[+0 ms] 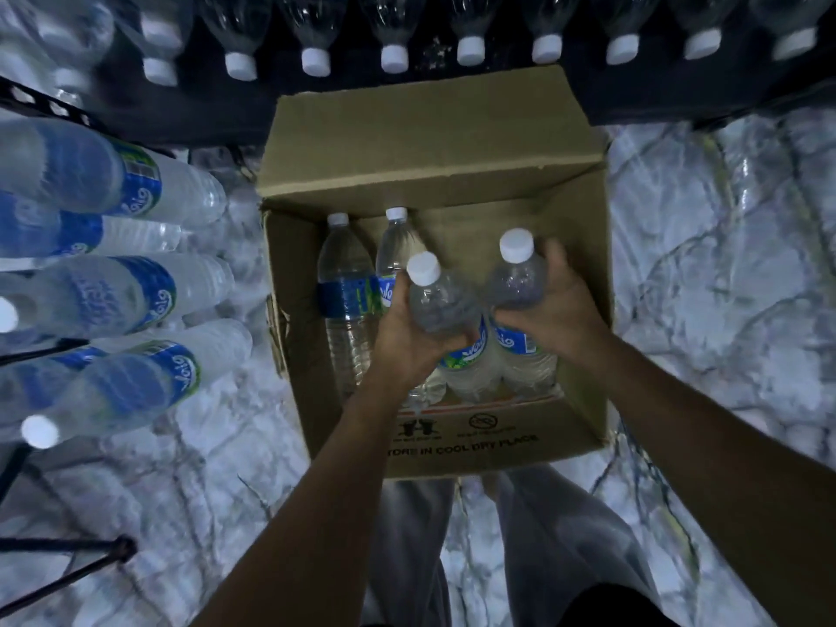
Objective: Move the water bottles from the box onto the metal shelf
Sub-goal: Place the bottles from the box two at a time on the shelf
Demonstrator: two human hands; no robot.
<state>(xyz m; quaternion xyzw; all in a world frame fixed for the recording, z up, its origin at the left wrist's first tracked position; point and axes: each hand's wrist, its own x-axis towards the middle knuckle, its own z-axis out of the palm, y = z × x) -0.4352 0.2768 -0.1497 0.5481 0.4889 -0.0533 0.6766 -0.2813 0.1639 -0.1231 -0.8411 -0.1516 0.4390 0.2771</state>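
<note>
An open cardboard box (452, 436) stands on the floor straight below me. My left hand (402, 337) grips one clear water bottle (445, 305) with a white cap, and my right hand (554, 305) grips another water bottle (515, 282); both bottles are tilted inside the box. Two more bottles (348, 287) lie at the box's left side, caps pointing away from me. The metal shelf (190, 119) runs along the top, with a row of white-capped bottles (393, 56) on it.
More bottles (113, 291) with blue labels lie stacked on a rack at the left. Black metal bars (68, 563) stick out at lower left. The floor (724, 264) is white marble with dark veins. My legs (520, 536) stand behind the box.
</note>
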